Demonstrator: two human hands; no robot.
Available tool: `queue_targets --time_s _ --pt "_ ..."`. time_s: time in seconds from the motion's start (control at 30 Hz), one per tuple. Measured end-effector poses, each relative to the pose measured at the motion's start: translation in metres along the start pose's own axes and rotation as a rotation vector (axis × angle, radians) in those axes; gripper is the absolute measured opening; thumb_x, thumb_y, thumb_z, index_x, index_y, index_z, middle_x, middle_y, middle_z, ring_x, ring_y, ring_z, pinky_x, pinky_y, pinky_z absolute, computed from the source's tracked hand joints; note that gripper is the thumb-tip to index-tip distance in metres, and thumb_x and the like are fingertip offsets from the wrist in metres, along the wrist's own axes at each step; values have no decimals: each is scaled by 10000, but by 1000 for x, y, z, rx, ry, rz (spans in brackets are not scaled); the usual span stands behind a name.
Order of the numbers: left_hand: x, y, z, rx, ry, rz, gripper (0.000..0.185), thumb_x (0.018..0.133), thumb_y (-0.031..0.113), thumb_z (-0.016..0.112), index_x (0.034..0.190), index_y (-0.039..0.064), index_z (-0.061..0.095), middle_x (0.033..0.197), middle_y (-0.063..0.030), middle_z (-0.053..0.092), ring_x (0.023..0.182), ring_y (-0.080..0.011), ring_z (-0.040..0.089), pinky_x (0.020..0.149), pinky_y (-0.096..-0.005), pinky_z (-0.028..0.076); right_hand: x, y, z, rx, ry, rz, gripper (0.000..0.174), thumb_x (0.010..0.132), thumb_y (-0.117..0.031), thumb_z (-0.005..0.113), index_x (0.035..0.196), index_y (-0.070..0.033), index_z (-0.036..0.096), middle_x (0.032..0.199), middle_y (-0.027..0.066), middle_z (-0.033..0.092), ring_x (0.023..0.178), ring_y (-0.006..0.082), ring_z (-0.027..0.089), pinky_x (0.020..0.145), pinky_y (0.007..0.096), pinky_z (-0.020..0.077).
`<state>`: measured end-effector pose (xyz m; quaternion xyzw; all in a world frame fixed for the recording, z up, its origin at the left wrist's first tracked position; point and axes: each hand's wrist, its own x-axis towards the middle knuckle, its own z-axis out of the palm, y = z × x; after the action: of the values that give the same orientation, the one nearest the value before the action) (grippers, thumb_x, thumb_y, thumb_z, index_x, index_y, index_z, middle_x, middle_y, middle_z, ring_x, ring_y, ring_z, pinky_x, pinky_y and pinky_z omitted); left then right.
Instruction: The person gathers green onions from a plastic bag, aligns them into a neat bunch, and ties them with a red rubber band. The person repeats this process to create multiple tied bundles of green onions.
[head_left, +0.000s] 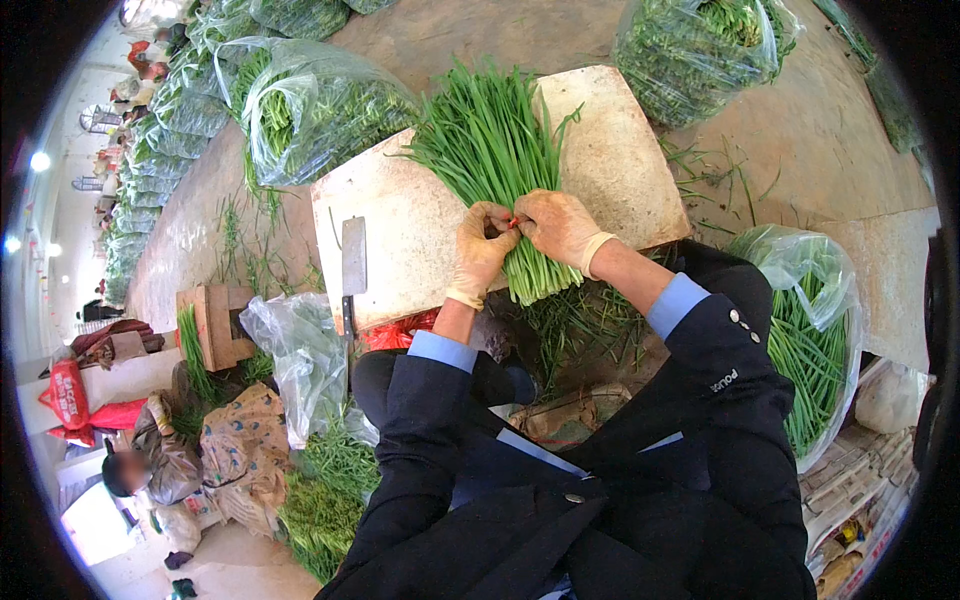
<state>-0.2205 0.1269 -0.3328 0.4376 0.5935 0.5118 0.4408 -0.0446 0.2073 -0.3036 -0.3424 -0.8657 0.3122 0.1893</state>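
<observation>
A thick bundle of garlic chives (495, 135) lies across a worn pale board (611, 142). Its leaf tips point away from me, and the pale cut stems hang over the near edge. My left hand (486, 247) and my right hand (559, 225), both in thin cream gloves, meet on top of the bundle near its stem end. Between their fingertips is a small red tie (513, 222), pinched from both sides; how it runs beneath the stems is hidden. On the board's left side rests a cleaver (354, 255), its dark handle toward me.
Plastic bags of greens stand beyond the board at left (322, 112) and right (697, 60). An open bag of chives (806, 352) is by my right side. Left of me are a crumpled clear bag (304, 360), loose chives (322, 510), a wooden stool (214, 326) and a seated person (169, 457).
</observation>
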Motion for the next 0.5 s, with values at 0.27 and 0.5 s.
queue_targets --time_s 0.27,0.5 --pt "-1 9 -10 -233 -75 -159 210 967 -16 759 1177 -17 740 997 -21 745 900 -101 665 879 -254 547 -1 3 0 45 15 49 143 923 -154 709 1008 -40 722 1024 192 738 1038 423 707 924 530 565" --pt "-3 8 -4 -90 -53 -103 172 1007 74 776 1154 -13 755 988 -26 765 875 -104 666 825 -257 538 -3 9 3 67 48 37 151 906 -150 743 990 -31 707 982 182 718 986 427 695 889 524 554"
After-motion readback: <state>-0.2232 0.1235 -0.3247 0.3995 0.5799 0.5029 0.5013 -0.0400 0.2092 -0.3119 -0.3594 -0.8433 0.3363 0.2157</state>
